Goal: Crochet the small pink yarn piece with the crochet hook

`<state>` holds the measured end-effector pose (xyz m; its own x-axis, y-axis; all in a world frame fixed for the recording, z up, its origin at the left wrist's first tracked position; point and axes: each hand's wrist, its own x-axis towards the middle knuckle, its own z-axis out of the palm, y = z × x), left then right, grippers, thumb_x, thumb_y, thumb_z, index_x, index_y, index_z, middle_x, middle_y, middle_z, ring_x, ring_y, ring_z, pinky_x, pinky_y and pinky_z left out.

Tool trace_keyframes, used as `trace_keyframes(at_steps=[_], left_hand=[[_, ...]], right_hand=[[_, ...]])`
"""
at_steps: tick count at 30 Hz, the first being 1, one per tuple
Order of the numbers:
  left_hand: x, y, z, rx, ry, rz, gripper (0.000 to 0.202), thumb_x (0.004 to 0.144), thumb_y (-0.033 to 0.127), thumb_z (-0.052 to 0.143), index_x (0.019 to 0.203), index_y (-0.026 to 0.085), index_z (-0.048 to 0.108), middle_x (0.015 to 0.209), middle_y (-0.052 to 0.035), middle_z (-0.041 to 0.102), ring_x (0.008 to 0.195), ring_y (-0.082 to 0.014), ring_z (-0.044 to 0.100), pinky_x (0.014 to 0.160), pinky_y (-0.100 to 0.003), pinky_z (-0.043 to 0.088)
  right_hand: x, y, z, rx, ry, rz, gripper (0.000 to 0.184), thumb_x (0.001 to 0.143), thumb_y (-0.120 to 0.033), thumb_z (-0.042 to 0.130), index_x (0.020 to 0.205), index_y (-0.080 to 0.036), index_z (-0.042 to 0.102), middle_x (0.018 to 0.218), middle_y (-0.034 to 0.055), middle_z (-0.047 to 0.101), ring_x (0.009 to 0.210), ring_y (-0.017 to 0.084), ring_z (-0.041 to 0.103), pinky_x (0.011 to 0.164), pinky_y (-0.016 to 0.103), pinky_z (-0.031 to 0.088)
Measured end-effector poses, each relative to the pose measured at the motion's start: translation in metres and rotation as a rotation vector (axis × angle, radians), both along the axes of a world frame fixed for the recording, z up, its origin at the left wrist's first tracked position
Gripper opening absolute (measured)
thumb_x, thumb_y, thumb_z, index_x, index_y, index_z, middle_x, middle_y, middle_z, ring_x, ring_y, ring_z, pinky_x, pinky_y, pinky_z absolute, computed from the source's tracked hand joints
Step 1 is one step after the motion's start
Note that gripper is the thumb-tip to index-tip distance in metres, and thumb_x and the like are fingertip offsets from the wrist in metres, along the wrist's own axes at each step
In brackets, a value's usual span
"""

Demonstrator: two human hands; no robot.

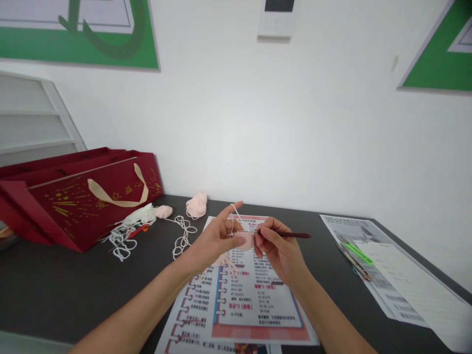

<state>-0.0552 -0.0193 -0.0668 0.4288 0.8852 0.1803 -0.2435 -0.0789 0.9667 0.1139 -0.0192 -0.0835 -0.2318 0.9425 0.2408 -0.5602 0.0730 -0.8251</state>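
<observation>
My left hand [217, 238] pinches a small pale pink crochet piece [246, 240] above the table, with the index finger raised and a strand of pink yarn [236, 212] looped over it. My right hand [277, 248] grips a dark red crochet hook [291, 235], its tip at the pink piece and its handle pointing right. Both hands hover over a spiral-bound instruction sheet [243, 305] printed with red and blue text. The yarn trails left across the table to a pink yarn ball [196, 204].
A dark red gift bag [84, 201] with a beige handle lies at the left. White and pink yarn scraps [131, 228] lie beside it. Printed papers [387, 270] with green and dark tools [356, 254] lie at the right. A white wall stands behind the dark table [55, 290].
</observation>
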Motion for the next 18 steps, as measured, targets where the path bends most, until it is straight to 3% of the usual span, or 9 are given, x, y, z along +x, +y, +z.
trace_keyframes(at_steps=[7,18], left_hand=[[0.001,-0.003,-0.004,-0.007,0.083,0.091,0.078,0.074,0.022,0.07,0.141,0.023,0.03,0.073,0.004,0.054,0.062,-0.0092,0.047,0.058,-0.024,0.034],[0.0,-0.002,-0.013,0.129,0.152,0.197,0.072,0.079,0.027,0.067,0.141,0.023,0.031,0.077,0.0022,0.056,0.068,-0.011,0.049,0.064,-0.026,0.037]], right_hand=[[0.011,0.002,-0.001,0.133,-0.212,-0.064,0.019,0.078,-0.026,0.066,0.065,-0.018,0.055,0.053,-0.0025,0.059,0.045,0.01,0.048,0.046,0.024,0.036],[0.018,-0.006,-0.005,0.402,-0.593,-0.285,0.017,0.084,-0.018,0.056,0.067,-0.021,0.053,0.06,-0.0022,0.055,0.053,0.012,0.048,0.05,0.027,0.036]])
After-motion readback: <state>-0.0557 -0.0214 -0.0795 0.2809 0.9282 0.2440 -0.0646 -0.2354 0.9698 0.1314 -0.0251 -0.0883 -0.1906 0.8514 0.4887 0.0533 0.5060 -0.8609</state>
